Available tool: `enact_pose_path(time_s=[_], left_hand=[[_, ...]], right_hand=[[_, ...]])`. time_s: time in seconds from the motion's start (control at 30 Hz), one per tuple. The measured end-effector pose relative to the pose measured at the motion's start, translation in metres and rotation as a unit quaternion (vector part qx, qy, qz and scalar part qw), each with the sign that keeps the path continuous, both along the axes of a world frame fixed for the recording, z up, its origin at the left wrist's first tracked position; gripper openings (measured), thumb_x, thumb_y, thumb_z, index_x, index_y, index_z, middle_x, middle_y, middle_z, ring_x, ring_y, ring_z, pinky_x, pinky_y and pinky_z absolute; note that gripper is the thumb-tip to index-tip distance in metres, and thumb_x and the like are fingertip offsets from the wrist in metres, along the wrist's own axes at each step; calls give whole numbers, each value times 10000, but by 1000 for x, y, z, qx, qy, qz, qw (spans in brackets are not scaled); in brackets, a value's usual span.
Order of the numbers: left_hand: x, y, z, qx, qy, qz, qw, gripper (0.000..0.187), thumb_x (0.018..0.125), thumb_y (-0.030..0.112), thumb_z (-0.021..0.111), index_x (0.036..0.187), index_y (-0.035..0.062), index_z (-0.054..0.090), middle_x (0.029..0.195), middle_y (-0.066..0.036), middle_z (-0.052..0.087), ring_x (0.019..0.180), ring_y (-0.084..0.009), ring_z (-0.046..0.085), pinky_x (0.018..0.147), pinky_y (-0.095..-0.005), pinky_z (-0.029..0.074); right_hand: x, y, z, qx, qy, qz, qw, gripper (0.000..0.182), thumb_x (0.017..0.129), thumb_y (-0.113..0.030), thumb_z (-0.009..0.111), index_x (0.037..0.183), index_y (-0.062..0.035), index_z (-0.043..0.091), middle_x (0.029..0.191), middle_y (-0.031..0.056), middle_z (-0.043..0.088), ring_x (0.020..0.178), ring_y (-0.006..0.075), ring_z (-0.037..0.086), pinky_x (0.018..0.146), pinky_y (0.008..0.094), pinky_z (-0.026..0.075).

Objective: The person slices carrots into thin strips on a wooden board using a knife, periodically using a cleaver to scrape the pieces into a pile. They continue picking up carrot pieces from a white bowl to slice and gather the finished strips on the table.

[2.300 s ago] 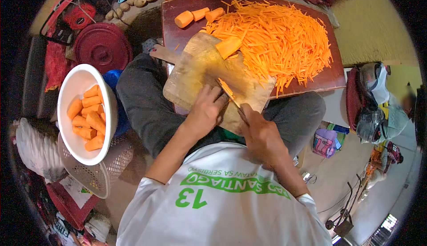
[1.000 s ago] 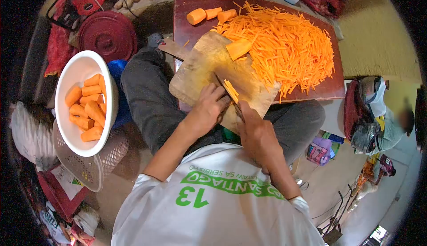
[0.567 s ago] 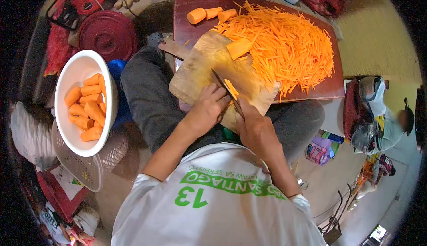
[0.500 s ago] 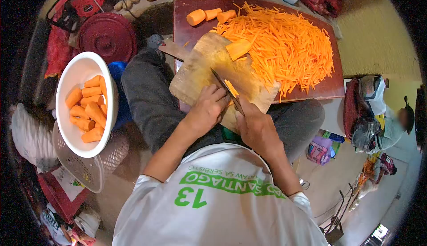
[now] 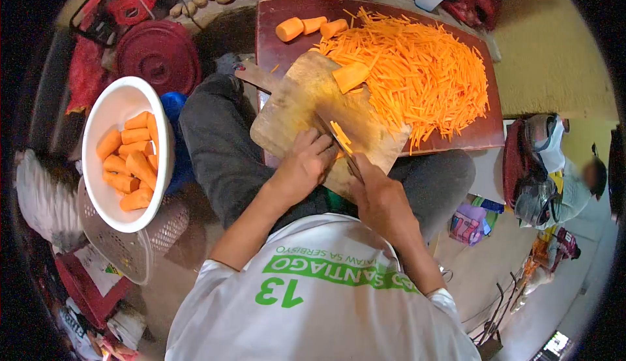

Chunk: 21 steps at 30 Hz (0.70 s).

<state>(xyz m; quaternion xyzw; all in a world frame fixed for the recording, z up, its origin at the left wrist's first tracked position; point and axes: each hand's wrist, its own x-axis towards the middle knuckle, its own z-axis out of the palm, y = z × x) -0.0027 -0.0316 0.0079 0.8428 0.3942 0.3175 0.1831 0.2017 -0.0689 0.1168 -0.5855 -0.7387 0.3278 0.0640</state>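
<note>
A worn wooden cutting board [image 5: 283, 116] lies across my lap and the edge of a dark red table. My right hand [image 5: 385, 198] is closed round the handle of a knife [image 5: 333, 128], whose blade points up and left over the board. Cut carrot strips [image 5: 340, 137] cling beside the blade. My left hand [image 5: 304, 165] has its fingers bent and pressed together next to the blade; what they hold is hidden. Further up the board rests a thick carrot piece [image 5: 351, 76], touching a large heap of shredded carrot [image 5: 424, 74].
Peeled carrot chunks [image 5: 289, 30] sit on the red table [image 5: 274, 9] at its top left. At the left, a white basin [image 5: 95, 185] holds several peeled carrots, above a perforated basket [image 5: 117, 250]. Another blade [image 5: 257, 76] sticks out at the board's upper left.
The knife blade has tilted slightly, showing more of its flat side. My right hand has shifted a little right and down, while my left hand stays nearly in place.
</note>
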Motion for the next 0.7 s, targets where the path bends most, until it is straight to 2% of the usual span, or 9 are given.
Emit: enact_pose_path(time_s=[0.07, 0.17, 0.27, 0.37, 0.47, 0.7], left_hand=[[1, -1, 1, 15, -18, -2, 1000, 292, 853, 78, 696, 1119, -22, 766, 1119, -125, 663, 1056, -345, 586, 932, -459, 485], [2, -1, -5, 29, -14, 4, 999, 289, 844, 78, 710, 1111, -19, 767, 1109, -120, 663, 1055, -338, 586, 939, -465, 479], [1, -3, 5, 3, 18, 0, 1000, 295, 844, 87, 719, 1117, -13, 770, 1114, -117, 665, 1061, -334, 586, 952, -468, 471], [-2, -2, 8, 6, 38, 1, 999, 298, 841, 88, 723, 1118, -10, 772, 1113, -112, 663, 1068, -330, 586, 957, -468, 465], [-4, -3, 9, 19, 31, -3, 999, 286, 850, 97, 715, 1109, -11, 771, 1098, -112, 661, 1070, -328, 586, 948, -467, 465], [1, -5, 6, 41, 34, 18, 998, 253, 875, 122, 699, 1082, -6, 765, 1054, -106, 649, 1052, -331, 589, 940, -470, 462]], right_hand=[[0, -7, 17, -57, 3, -25, 998, 496, 1045, -130, 620, 1508, -22, 478, 1191, 357, 684, 1089, 558, 670, 898, 594, 561], [3, -11, -1, -30, 22, -22, 999, 475, 1045, -126, 622, 1489, -16, 498, 1200, 361, 683, 1111, 553, 669, 901, 584, 564], [-1, 1, -21, 76, 64, 6, 995, 472, 1039, -109, 627, 1487, -27, 504, 1189, 354, 691, 1101, 547, 677, 884, 576, 573], [-3, 5, -3, 14, 20, -6, 1000, 471, 1031, -87, 641, 1478, -17, 511, 1184, 345, 694, 1061, 543, 691, 864, 571, 580], [7, -11, 13, -12, 30, -5, 999, 468, 1029, -77, 634, 1476, -5, 515, 1178, 349, 694, 1042, 543, 694, 863, 579, 579], [-2, -3, -9, 49, 50, -1, 998, 444, 1047, -98, 634, 1461, 11, 517, 1112, 347, 699, 1020, 541, 694, 846, 575, 575]])
